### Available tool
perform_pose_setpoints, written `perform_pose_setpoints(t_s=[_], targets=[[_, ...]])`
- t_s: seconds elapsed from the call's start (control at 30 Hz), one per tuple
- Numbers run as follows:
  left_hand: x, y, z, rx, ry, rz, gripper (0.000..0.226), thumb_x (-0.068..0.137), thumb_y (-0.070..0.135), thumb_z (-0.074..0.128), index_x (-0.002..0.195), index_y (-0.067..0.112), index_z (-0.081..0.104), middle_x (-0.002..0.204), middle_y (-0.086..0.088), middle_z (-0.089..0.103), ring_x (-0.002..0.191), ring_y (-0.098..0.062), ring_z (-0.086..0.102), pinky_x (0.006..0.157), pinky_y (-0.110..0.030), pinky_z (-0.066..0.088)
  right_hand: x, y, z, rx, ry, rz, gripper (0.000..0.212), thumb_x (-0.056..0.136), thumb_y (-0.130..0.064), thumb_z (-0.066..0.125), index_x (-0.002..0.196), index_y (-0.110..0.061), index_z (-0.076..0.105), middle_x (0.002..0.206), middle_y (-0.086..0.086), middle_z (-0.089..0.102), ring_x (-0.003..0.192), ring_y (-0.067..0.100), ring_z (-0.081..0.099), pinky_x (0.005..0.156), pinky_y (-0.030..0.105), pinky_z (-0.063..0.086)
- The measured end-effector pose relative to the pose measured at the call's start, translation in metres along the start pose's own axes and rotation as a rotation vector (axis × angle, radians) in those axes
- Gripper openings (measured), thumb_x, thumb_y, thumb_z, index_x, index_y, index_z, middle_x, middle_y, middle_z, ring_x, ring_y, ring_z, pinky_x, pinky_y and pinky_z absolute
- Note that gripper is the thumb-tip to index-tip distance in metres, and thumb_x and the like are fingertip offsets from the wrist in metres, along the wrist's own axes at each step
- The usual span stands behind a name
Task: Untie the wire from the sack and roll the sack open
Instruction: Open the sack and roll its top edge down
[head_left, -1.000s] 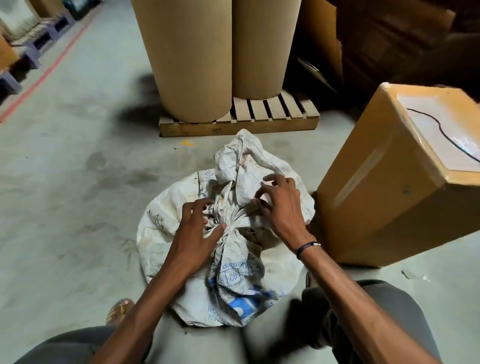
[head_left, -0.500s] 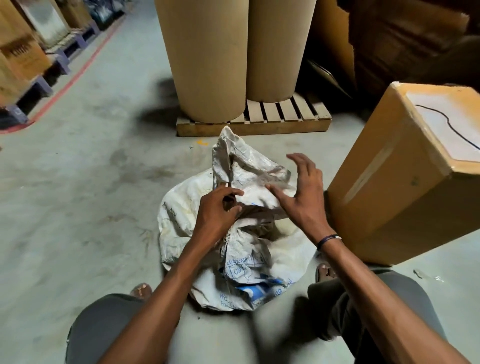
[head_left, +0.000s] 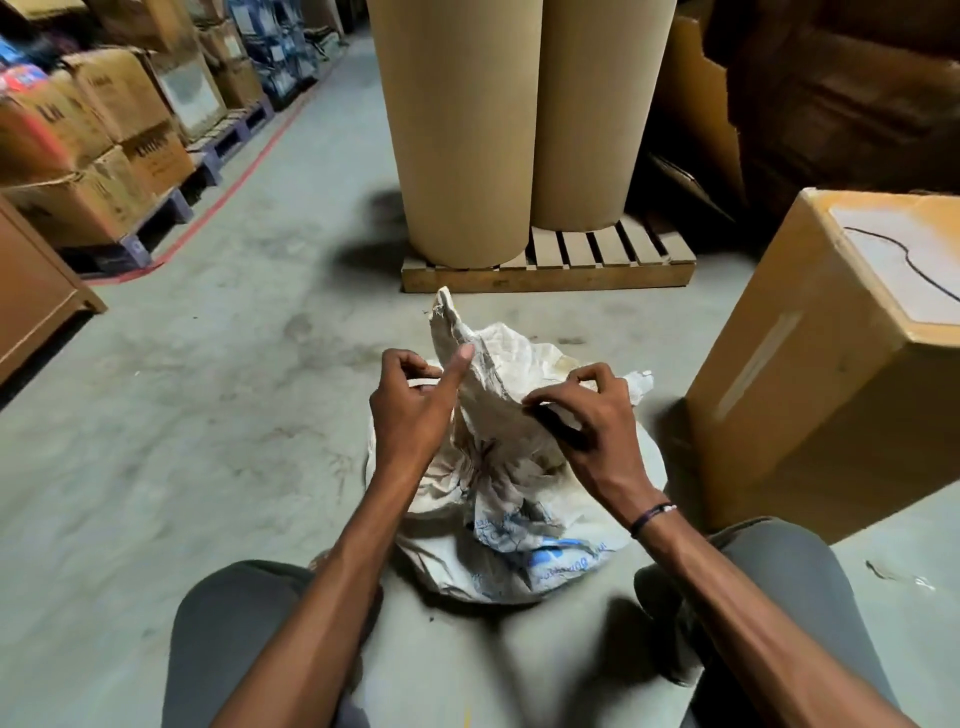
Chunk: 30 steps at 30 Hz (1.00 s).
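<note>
A dirty white woven sack (head_left: 511, 540) with blue print sits on the concrete floor between my knees. Its loose top stands up in a crumpled peak. My left hand (head_left: 413, 410) pinches the left edge of that top, thumb pressed against the cloth. On the right side, my right hand (head_left: 587, 423) grips a fold of the sack mouth with curled fingers. A thin black wire (head_left: 904, 265) lies on top of the cardboard box at the right; no wire shows on the sack's neck.
A large cardboard box (head_left: 810, 374) stands close on the right. Two tall brown paper rolls (head_left: 467, 135) rest on a wooden pallet (head_left: 545, 273) just beyond the sack. Stacked cartons (head_left: 98, 135) on pallets line the left, behind a red floor line.
Both hands have risen from the sack's tied neck to its top edges and pulled them apart and upward. The view has tilted up, showing more of the aisle.
</note>
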<state>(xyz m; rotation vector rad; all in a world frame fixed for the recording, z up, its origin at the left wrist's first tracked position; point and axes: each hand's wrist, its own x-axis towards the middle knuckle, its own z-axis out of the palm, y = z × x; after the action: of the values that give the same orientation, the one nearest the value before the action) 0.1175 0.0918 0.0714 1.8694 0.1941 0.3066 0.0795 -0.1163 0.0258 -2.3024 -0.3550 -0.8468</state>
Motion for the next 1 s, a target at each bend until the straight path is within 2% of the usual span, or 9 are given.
perform_pose_setpoints(t_s=[0.23, 0.4, 0.5, 0.53, 0.6, 0.63, 0.7, 0.83, 1.0], targets=[[-0.011, 0.005, -0.013, 0.170, -0.094, -0.038, 0.043, 0.081, 0.035, 0.081, 0.107, 0.019, 0.051, 0.087, 0.004, 0.073, 0.083, -0.019, 0.073, 0.080, -0.040, 0.059, -0.031, -0.039, -0.019, 0.030, -0.090, -0.044, 0.022, 0.095, -0.036, 0.075, 0.115, -0.025, 0.077, 0.106, -0.017, 0.076, 0.106, 0.018, 0.052, 0.082, 0.047, 0.045], [-0.041, -0.011, -0.044, 0.125, -0.119, 0.043, 0.036, 0.088, 0.025, 0.078, 0.104, 0.021, 0.046, 0.084, 0.008, 0.071, 0.077, -0.008, 0.073, 0.063, -0.028, 0.052, -0.023, -0.015, -0.054, 0.003, 0.272, 0.637, 0.045, 0.093, -0.049, 0.074, 0.126, -0.020, 0.065, 0.133, 0.003, 0.064, 0.123, 0.028, 0.050, 0.099, 0.045, 0.043], [-0.056, -0.018, -0.058, 0.071, -0.105, 0.043, 0.039, 0.088, 0.023, 0.078, 0.106, 0.020, 0.044, 0.085, 0.008, 0.071, 0.073, -0.003, 0.072, 0.061, -0.027, 0.052, -0.019, 0.011, -0.061, 0.108, 0.118, 1.206, 0.076, 0.087, -0.059, 0.076, 0.143, -0.015, 0.048, 0.150, 0.017, 0.047, 0.135, 0.040, 0.047, 0.109, 0.051, 0.043], [-0.060, -0.020, -0.062, 0.052, -0.110, 0.024, 0.042, 0.088, 0.024, 0.079, 0.109, 0.021, 0.043, 0.087, 0.006, 0.073, 0.074, -0.006, 0.073, 0.062, -0.027, 0.053, -0.019, 0.014, -0.060, 0.240, 0.064, 1.308, 0.078, 0.087, -0.057, 0.077, 0.143, -0.012, 0.049, 0.146, 0.017, 0.051, 0.127, 0.039, 0.056, 0.105, 0.050, 0.050], [-0.068, -0.023, -0.070, 0.033, -0.131, -0.008, 0.052, 0.085, 0.025, 0.081, 0.118, 0.023, 0.041, 0.089, 0.006, 0.074, 0.076, -0.010, 0.075, 0.067, -0.027, 0.054, -0.017, 0.014, -0.058, 0.617, 0.028, 1.414, 0.044, 0.095, -0.038, 0.075, 0.125, -0.010, 0.061, 0.114, 0.011, 0.070, 0.084, 0.023, 0.073, 0.077, 0.036, 0.062], [-0.071, -0.024, -0.072, 0.038, -0.138, -0.012, 0.058, 0.083, 0.024, 0.081, 0.122, 0.025, 0.039, 0.088, 0.007, 0.074, 0.075, -0.008, 0.075, 0.069, -0.028, 0.055, -0.015, 0.013, -0.058, 0.734, 0.029, 1.404, 0.023, 0.098, -0.026, 0.072, 0.115, -0.013, 0.062, 0.092, 0.007, 0.071, 0.061, 0.013, 0.068, 0.061, 0.027, 0.058], [-0.077, -0.025, -0.078, 0.088, -0.134, -0.008, 0.068, 0.079, 0.022, 0.082, 0.128, 0.030, 0.036, 0.083, 0.008, 0.074, 0.068, -0.001, 0.072, 0.069, -0.026, 0.054, -0.010, 0.004, -0.058, 0.772, -0.009, 1.332, 0.030, 0.097, -0.009, 0.070, 0.116, -0.021, 0.049, 0.081, 0.005, 0.066, 0.056, 0.006, 0.061, 0.050, 0.020, 0.049], [-0.082, -0.023, -0.091, 0.231, -0.149, 0.027, 0.091, 0.071, 0.026, 0.082, 0.141, 0.044, 0.026, 0.081, 0.007, 0.075, 0.074, -0.011, 0.072, 0.073, -0.033, 0.058, -0.005, -0.023, -0.069, 0.634, -0.118, 1.034, 0.062, 0.094, -0.007, 0.077, 0.142, -0.026, 0.041, 0.101, 0.004, 0.073, 0.094, 0.015, 0.069, 0.084, 0.029, 0.054], [-0.072, -0.016, -0.106, 0.380, -0.194, 0.132, 0.112, 0.065, 0.007, 0.080, 0.151, 0.049, 0.023, 0.132, -0.004, 0.043, 0.108, -0.017, 0.059, 0.087, -0.029, 0.051, -0.004, -0.041, -0.083, 0.503, -0.279, 0.792, 0.068, 0.087, -0.010, 0.078, 0.138, -0.041, 0.047, 0.109, 0.024, 0.075, 0.106, 0.036, 0.071, 0.101, 0.049, 0.055]])
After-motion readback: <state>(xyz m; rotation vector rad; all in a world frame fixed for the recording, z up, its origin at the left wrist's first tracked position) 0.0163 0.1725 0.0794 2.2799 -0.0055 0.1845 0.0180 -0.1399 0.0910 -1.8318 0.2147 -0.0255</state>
